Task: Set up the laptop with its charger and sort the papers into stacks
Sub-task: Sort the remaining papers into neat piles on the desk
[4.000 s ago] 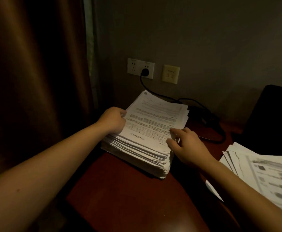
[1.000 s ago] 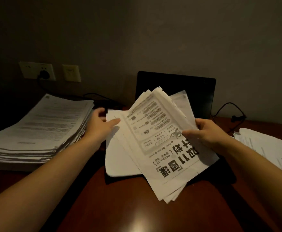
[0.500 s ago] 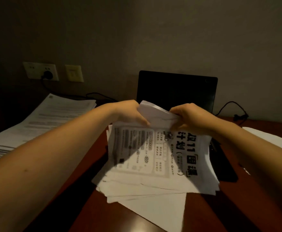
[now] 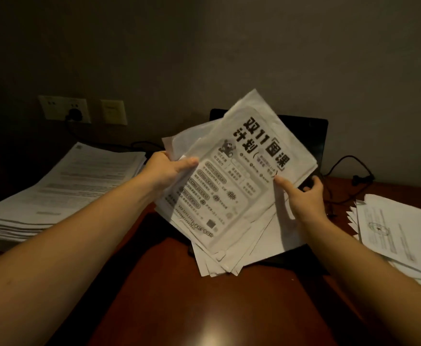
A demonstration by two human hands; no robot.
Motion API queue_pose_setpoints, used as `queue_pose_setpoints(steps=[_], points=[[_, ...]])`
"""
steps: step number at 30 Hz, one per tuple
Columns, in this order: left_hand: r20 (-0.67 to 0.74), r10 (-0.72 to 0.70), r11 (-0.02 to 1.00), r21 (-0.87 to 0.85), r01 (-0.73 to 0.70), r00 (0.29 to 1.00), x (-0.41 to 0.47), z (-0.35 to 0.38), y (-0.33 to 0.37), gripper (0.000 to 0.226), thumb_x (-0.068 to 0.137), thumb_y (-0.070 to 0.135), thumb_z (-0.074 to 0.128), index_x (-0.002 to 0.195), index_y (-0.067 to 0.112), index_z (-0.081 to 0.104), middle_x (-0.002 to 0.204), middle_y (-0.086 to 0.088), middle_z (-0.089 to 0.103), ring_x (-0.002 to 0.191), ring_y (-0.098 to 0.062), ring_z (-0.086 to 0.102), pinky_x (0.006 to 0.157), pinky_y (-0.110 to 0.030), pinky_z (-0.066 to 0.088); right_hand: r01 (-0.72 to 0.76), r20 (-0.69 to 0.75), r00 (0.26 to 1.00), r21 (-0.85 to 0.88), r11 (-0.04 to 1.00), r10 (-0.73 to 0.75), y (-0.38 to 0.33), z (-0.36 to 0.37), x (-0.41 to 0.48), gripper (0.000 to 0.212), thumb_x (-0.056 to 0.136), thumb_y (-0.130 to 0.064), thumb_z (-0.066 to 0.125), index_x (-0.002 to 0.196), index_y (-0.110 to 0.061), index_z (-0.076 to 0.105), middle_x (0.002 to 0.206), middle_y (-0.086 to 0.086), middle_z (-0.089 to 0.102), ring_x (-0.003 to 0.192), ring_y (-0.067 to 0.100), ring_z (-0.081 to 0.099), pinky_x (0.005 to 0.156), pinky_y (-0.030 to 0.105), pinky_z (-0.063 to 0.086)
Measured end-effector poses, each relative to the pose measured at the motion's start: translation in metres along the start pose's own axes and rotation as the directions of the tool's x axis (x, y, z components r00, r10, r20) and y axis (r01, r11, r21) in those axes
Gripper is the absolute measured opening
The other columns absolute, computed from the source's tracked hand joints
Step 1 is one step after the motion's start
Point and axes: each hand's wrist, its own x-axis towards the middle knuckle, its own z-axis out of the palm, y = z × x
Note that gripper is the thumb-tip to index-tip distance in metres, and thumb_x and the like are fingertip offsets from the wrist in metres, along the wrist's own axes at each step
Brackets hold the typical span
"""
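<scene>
I hold a loose sheaf of printed flyers tilted up above the desk, its large black headline facing me. My left hand grips the sheaf's left edge, thumb on top. My right hand pinches the right edge, thumb on the front sheet and fingers behind. An open black laptop stands behind the sheaf, mostly hidden by it. A thick paper stack lies at the left. Another spread of papers lies at the right.
A wall socket holds a black plug, its cable running behind the left stack. A second cable loops on the desk right of the laptop. The reddish wooden desk shows bare in front.
The sheaf hung down from both hands at its top edge half a second ago. Now it is turned over and tilted up, headline at the top, my hands on its two sides.
</scene>
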Motion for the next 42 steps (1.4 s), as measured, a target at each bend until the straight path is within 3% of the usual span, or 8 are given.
queue_pose_setpoints(steps=[5, 8, 15, 19, 24, 34, 39, 42], points=[[0.062, 0.012, 0.989, -0.145, -0.003, 0.998, -0.004, 0.000, 0.010, 0.016, 0.089, 0.016, 0.074, 0.102, 0.009, 0.067, 0.102, -0.014, 0.075, 0.092, -0.029, 0.075, 0.077, -0.041, 0.062, -0.039, 0.345, 0.939, 0.164, 0.986, -0.020, -0.017, 0.005, 0.000, 0.040, 0.084, -0.009, 0.073, 0.123, -0.012, 0.063, 0.112, 0.005, 0.074, 0.107, 0.022, 0.069, 0.098, 0.046, 0.053], [0.094, 0.005, 0.980, -0.196, 0.014, 0.996, -0.003, -0.001, 0.011, 0.019, 0.091, 0.008, 0.069, 0.110, 0.003, 0.067, 0.090, -0.010, 0.077, 0.077, -0.023, 0.076, 0.060, -0.031, 0.061, -0.026, 0.275, 0.961, 0.190, 0.982, -0.028, -0.028, 0.007, 0.000, 0.037, 0.088, -0.006, 0.069, 0.124, -0.008, 0.062, 0.114, 0.010, 0.072, 0.101, 0.026, 0.070, 0.084, 0.044, 0.059], [0.197, 0.008, 0.997, -0.071, 0.006, 0.980, -0.005, 0.014, -0.010, 0.026, 0.087, 0.010, 0.074, 0.113, 0.009, 0.069, 0.092, -0.001, 0.079, 0.084, -0.016, 0.076, 0.069, -0.029, 0.060, 0.081, 0.209, 0.965, 0.343, 0.936, -0.160, -0.043, 0.013, 0.001, 0.015, 0.096, -0.016, 0.062, 0.111, -0.018, 0.062, 0.108, 0.005, 0.074, 0.092, 0.020, 0.074, 0.083, 0.046, 0.060], [0.156, 0.152, 0.988, -0.042, -0.147, 0.976, 0.000, 0.022, -0.001, 0.038, 0.084, 0.014, 0.079, 0.121, 0.011, 0.069, 0.109, -0.002, 0.077, 0.099, -0.018, 0.074, 0.088, -0.039, 0.059, 0.182, 0.215, 0.945, 0.282, 0.942, -0.247, -0.066, 0.012, 0.006, 0.018, 0.095, -0.023, 0.065, 0.112, -0.021, 0.060, 0.114, 0.004, 0.071, 0.101, 0.020, 0.071, 0.090, 0.047, 0.057], [0.017, 0.218, 0.950, -0.232, -0.208, 0.976, -0.002, 0.033, 0.012, 0.038, 0.078, 0.014, 0.085, 0.113, 0.013, 0.072, 0.103, -0.001, 0.078, 0.094, -0.017, 0.075, 0.079, -0.033, 0.062, 0.329, 0.337, 0.871, 0.140, 0.934, -0.358, -0.083, 0.007, 0.004, 0.049, 0.085, -0.024, 0.075, 0.128, -0.021, 0.051, 0.122, 0.000, 0.066, 0.106, 0.018, 0.069, 0.086, 0.043, 0.060], [-0.043, 0.421, 0.890, -0.175, -0.422, 0.906, -0.016, 0.042, 0.033, 0.024, 0.083, 0.011, 0.081, 0.105, 0.018, 0.074, 0.101, 0.003, 0.076, 0.092, -0.009, 0.073, 0.074, -0.022, 0.060, 0.492, 0.273, 0.821, 0.105, 0.864, -0.501, -0.089, 0.009, -0.013, 0.036, 0.096, -0.012, 0.060, 0.124, -0.029, 0.045, 0.122, -0.009, 0.058, 0.110, 0.008, 0.061, 0.086, 0.030, 0.058], [0.021, 0.228, 0.968, -0.109, -0.224, 0.973, -0.017, 0.048, -0.018, 0.020, 0.083, 0.018, 0.080, 0.101, 0.021, 0.070, 0.094, 0.007, 0.075, 0.089, -0.010, 0.073, 0.069, -0.021, 0.057, 0.309, 0.316, 0.900, 0.021, 0.951, -0.300, -0.043, 0.014, -0.015, 0.068, 0.090, -0.015, 0.068, 0.147, -0.025, 0.031, 0.129, -0.008, 0.054, 0.112, 0.011, 0.059, 0.079, 0.029, 0.056], [0.029, 0.122, 0.991, -0.062, -0.120, 0.992, -0.016, 0.045, -0.062, 0.019, 0.083, 0.021, 0.081, 0.099, 0.021, 0.072, 0.095, 0.007, 0.074, 0.092, -0.008, 0.071, 0.066, -0.015, 0.054, 0.184, 0.334, 0.930, -0.065, 0.981, -0.152, -0.004, 0.016, -0.012, 0.053, 0.090, -0.013, 0.069, 0.137, -0.019, 0.045, 0.123, -0.002, 0.062, 0.116, 0.019, 0.062, 0.084, 0.032, 0.056]])
